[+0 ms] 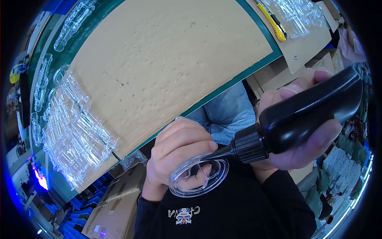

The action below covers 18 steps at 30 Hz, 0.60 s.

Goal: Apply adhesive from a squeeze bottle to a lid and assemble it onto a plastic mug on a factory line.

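My left hand (179, 145) is closed on a clear, round, ring-like part (199, 193) with an inner web, held over my lap at the table's near edge. Fingers show through its transparent middle. My right hand (304, 159) is wrapped round a black squeeze bottle (310, 113), which lies tilted with its ribbed cap toward the left. The bottle's thin black nozzle (221, 153) points at the upper rim of the clear part and appears to touch it. Whether any liquid comes out cannot be seen.
A brown cardboard sheet (167, 59) covers much of the green tabletop (254, 63). Clear parts (75, 131) are heaped at the left, with more clear pieces (296, 16) at the far right beside a yellow utility knife (272, 22). A cardboard box (115, 207) stands below left.
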### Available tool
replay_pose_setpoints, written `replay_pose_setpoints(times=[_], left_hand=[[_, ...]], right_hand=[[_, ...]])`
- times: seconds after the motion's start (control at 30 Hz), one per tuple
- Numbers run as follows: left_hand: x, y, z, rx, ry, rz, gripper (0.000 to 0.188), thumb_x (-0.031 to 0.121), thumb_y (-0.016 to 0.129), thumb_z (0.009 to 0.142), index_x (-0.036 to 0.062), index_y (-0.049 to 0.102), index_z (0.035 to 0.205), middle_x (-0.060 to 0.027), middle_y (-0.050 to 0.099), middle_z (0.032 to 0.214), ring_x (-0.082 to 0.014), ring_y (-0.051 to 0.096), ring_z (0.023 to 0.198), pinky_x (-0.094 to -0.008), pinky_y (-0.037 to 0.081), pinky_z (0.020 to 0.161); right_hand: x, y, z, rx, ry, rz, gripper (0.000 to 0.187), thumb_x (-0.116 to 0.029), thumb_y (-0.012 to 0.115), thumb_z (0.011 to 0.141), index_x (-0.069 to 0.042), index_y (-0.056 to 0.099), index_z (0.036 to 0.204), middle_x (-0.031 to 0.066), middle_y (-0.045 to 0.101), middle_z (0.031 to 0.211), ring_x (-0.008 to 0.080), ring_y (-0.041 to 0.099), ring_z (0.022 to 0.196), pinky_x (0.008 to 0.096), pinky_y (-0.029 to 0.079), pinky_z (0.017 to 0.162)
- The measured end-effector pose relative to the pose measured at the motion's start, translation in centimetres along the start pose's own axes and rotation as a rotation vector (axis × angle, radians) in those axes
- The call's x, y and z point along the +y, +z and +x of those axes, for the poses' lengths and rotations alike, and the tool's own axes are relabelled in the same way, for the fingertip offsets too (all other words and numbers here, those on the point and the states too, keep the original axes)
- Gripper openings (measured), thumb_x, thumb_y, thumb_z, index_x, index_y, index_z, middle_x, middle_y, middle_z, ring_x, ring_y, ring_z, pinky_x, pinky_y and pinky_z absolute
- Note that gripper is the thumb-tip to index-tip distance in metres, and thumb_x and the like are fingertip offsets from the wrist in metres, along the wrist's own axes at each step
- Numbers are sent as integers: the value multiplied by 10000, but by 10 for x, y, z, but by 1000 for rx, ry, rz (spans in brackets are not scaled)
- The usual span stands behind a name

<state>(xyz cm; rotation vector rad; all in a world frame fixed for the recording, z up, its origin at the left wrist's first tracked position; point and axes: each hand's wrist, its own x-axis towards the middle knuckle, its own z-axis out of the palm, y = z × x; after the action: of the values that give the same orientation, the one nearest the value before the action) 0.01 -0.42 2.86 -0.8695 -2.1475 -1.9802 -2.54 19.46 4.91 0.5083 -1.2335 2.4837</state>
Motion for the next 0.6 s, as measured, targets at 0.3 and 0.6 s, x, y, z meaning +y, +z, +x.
replay_pose_setpoints(times=[0.3,0.6], left_hand=[[-4,-1,-1,2,44,6,234,148,694,703,40,685,910,-93,652,876,-250,590,758,-362,491,714],[-2,2,-2,79,7,-16,223,156,697,709,40,680,899,-87,653,862,-245,586,737,-364,492,695]], right_hand=[[1,-6,2,-131,-23,62,597,-352,582,934,-75,329,1398,101,435,1366,150,642,899,167,507,503],[-3,-13,11,-361,36,-16,595,-348,588,932,-59,337,1387,136,513,1292,122,657,714,149,452,453]])
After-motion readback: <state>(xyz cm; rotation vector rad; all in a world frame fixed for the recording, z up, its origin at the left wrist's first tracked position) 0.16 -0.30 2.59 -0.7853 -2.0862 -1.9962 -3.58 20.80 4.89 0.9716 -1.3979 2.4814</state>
